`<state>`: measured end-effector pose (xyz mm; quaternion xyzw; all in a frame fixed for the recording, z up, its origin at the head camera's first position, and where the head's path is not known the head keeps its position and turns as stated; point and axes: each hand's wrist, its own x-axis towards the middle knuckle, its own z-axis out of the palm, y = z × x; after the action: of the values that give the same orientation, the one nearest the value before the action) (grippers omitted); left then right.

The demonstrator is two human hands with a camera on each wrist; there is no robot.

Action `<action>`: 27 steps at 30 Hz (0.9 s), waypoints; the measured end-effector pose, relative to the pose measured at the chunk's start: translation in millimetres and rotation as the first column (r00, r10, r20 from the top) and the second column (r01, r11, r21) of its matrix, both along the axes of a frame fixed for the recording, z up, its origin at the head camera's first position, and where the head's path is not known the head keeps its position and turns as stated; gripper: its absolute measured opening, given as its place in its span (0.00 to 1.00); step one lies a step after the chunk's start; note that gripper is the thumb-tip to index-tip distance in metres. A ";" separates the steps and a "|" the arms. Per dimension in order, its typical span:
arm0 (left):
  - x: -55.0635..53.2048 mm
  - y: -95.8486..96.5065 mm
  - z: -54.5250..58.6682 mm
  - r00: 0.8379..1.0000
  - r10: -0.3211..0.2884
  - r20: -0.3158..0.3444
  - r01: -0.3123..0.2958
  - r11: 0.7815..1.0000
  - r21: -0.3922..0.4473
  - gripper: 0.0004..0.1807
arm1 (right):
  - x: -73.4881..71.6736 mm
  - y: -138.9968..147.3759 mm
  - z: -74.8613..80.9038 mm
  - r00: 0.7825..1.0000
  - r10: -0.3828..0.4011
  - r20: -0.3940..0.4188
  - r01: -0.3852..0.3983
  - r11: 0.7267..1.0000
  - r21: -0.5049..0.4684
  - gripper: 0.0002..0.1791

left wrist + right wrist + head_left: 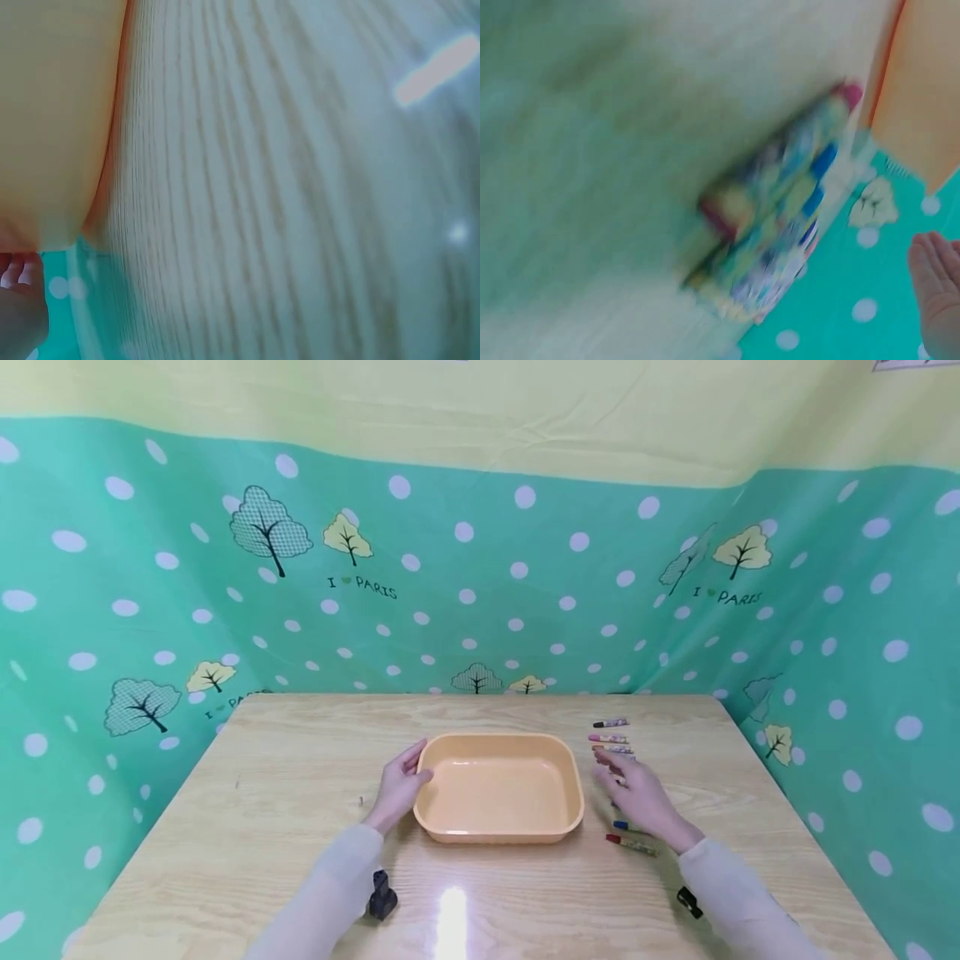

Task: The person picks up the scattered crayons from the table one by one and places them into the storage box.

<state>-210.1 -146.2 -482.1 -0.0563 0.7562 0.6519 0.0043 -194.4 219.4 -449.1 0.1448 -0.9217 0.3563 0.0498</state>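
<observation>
A peach-coloured plastic tray (495, 838) stands at the middle of the table, with nothing in it. My left hand (397, 789) holds its left side, thumb over the rim and fingers outside. The left wrist view shows the tray's outer wall (56, 112) and part of that hand (22, 311). To the right of the tray lie several wrapped crayons in a column. Among them are a black one (611, 723), a pink one (609, 739) and a red one (632, 845). My right hand (641, 797) is over the column's middle, fingers extended, hiding some crayons.
The wooden table (300, 860) reaches back to a green dotted curtain (465, 635), which also hangs at both sides. A tiny dark bit (361, 801) lies left of the tray. Black wrist devices (382, 895) show beside both sleeves.
</observation>
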 end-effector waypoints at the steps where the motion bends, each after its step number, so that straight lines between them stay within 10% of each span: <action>1: 0.0 -0.3 -0.4 1.000 0.001 0.002 -0.001 1.000 0.002 0.33 | -5.5 3.5 0.8 1.000 -0.002 0.000 0.002 1.000 -0.015 0.26; 10: -2.2 -1.0 -3.0 1.000 0.022 0.019 -0.022 1.000 0.009 0.33 | -72.0 51.0 5.5 0.988 -0.125 0.093 0.141 0.971 -0.192 0.24; 17: 0.5 -5.2 0.4 0.999 0.030 0.016 -0.030 1.000 0.002 0.32 | -114.0 70.7 -9.6 0.982 -0.105 0.157 0.127 0.983 -0.133 0.21; 27: 4.1 -1.0 -3.7 1.000 0.014 -0.024 -0.012 0.999 0.046 0.31 | -142.5 67.1 -28.7 0.968 -0.071 0.240 0.089 0.994 -0.068 0.21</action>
<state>-206.0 -147.2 -485.7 -0.0530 0.7408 0.6695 -0.0080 -336.9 286.5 -477.8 0.0620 -0.9115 0.4046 -0.0406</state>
